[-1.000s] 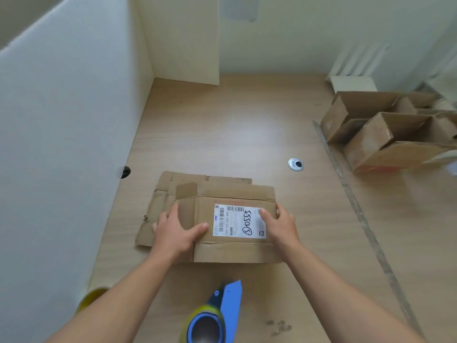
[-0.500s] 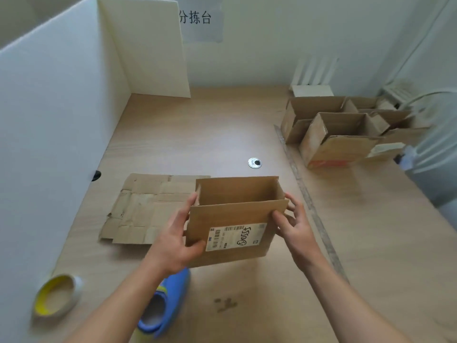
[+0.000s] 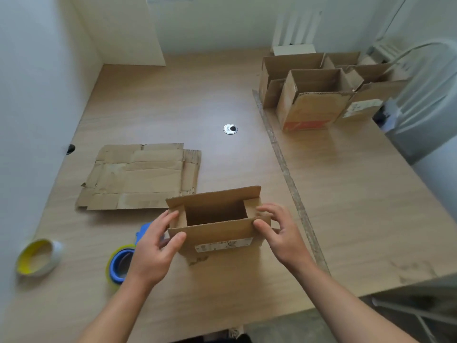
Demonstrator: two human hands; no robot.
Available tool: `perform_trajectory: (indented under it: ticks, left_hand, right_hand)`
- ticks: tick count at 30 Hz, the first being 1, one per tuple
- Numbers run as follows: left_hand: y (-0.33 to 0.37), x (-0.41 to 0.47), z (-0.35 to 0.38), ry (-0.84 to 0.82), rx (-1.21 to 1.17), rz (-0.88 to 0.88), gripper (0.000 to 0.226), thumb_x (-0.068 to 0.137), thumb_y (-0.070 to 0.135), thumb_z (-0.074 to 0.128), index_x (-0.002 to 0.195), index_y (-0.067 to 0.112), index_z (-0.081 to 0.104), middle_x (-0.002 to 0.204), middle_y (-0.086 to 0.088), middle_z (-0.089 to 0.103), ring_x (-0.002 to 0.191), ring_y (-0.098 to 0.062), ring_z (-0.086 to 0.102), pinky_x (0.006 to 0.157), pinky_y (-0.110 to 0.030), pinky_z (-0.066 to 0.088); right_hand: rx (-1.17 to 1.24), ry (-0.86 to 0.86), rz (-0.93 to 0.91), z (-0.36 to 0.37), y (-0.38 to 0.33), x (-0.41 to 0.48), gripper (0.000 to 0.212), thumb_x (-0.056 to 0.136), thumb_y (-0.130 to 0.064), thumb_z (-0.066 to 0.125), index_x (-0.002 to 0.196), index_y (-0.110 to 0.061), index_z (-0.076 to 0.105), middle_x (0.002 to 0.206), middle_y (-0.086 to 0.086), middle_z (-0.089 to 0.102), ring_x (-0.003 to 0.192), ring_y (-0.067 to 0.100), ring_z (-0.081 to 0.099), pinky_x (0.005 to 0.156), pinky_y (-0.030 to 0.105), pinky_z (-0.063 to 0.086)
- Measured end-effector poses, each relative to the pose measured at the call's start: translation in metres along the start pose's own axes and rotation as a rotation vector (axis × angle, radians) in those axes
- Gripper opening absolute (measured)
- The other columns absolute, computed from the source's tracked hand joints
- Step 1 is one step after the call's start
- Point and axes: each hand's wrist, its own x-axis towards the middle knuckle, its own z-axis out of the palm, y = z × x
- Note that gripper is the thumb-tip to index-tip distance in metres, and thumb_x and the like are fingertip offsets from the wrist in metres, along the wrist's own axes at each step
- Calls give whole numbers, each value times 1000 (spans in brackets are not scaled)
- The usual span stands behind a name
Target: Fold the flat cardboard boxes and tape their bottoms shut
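A small cardboard box with a white label stands opened into a rectangular tube near the table's front, its open end facing up. My left hand grips its left end and my right hand grips its right end, fingers pressing on the short side flaps. A stack of flat cardboard boxes lies on the table to the left behind it. A blue tape dispenser with yellow tape lies just left of my left wrist, partly hidden by it.
A yellow-cored tape roll sits at the front left. Several folded boxes stand at the back right. A metal cable grommet is mid-table. White partition walls close the left and back. A seam strip runs down the table.
The labelled box was lifted off the flat stack, opened into a tube, and brought nearer the table's front. My view shifted, bringing the tape roll and dispenser into sight.
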Motion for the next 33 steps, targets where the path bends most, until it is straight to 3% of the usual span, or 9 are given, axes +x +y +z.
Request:
perform_trajectory:
  ticks: [4,7,10,12,15,18,23,28,33]
  left_hand:
    - [2,2,1,13,41,-57,88,87,16,73,143,56,18,131,9,48,113,4,52,75,-4,46]
    - [3,6,1,-25,124,-44,94,88,21,73,143,62,8,129,9,44,111,-1,50,72,-7,46]
    - [3,8,2,1,138,-22,72,87,23,73,137,56,33,127,6,48,113,-8,53,74,-10,47]
    - [2,9,7,36,125,12,50,86,23,74,119,49,48,122,6,54,110,-7,57,77,-14,53]
    - [0,4,20,39,110,43,32,87,23,73,100,45,54,124,6,54,114,-10,57,87,-32,58]
    - [1,7,28,36,133,22,20,90,26,69,105,34,59,131,8,50,122,-13,53,94,-34,54]
    - [7,15,30,37,151,-62,20,93,29,65,112,24,61,122,13,57,108,-2,53,80,-2,39]
    - [14,21,22,28,185,-96,22,95,31,62,116,23,59,118,11,59,100,-2,53,82,-16,39]
    - [8,11,11,49,190,-79,16,94,26,65,107,27,57,115,12,60,87,19,49,67,3,38]
  right_hand:
    - [-25,13,57,6,-3,-1,66,90,-34,70,144,-51,36,123,-21,47,109,-6,50,78,12,48]
    - [-63,4,83,6,-4,2,78,93,-32,68,150,-54,20,120,-20,44,108,-4,49,78,13,46]
    - [-89,-5,55,4,-6,11,67,93,-30,68,145,-53,33,119,-17,45,108,-2,50,81,15,45]
    - [-67,40,46,3,-5,17,49,91,-29,70,126,-53,47,119,-12,49,107,0,53,77,16,45]
    - [-108,109,30,2,0,20,30,91,-29,70,105,-49,52,117,-11,55,107,-1,53,78,18,46]
    - [-125,134,31,-1,4,22,22,92,-31,69,104,-44,56,113,-20,58,106,-7,53,84,24,46]
    - [-135,183,30,3,2,26,17,91,-29,70,103,-37,61,106,-24,60,100,-11,53,85,28,47]
    - [-169,178,20,13,-6,35,15,93,-28,69,106,-31,62,102,-21,58,94,-1,55,86,29,46]
    - [-154,153,17,23,-7,31,17,92,-26,70,106,-27,62,105,-15,61,95,0,56,85,27,46]
